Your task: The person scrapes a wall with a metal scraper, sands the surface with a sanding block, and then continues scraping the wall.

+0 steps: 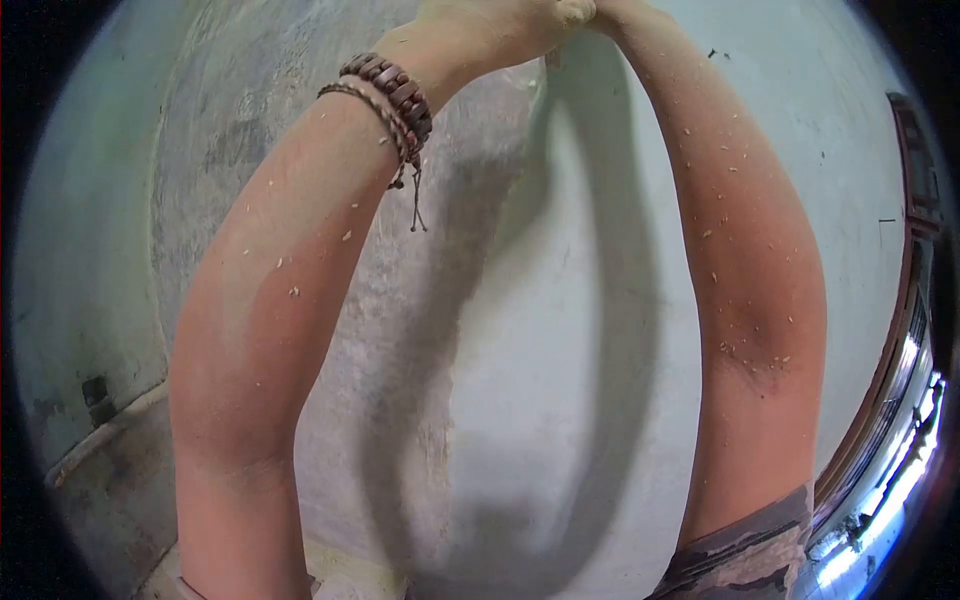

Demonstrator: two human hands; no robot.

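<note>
Both arms are raised high against the wall (pixel 560 330). My left hand (pixel 500 28) is at the top edge, its thumb side showing and curled closed; whatever it holds is cut off by the frame. My right hand (pixel 606 8) meets it there, with only the wrist end visible and the fingers out of view. A braided bracelet (pixel 392 90) circles my left wrist. Small pale flakes cling to both forearms. The wall behind is rough bare grey on the left and smooth pale green on the right.
A side wall (pixel 90 250) meets this one at the left corner, with a ledge (pixel 110 430) low down. At the right edge stands a dark-framed window (pixel 900 330) with bright light behind it. Shadows of my arms fall on the wall.
</note>
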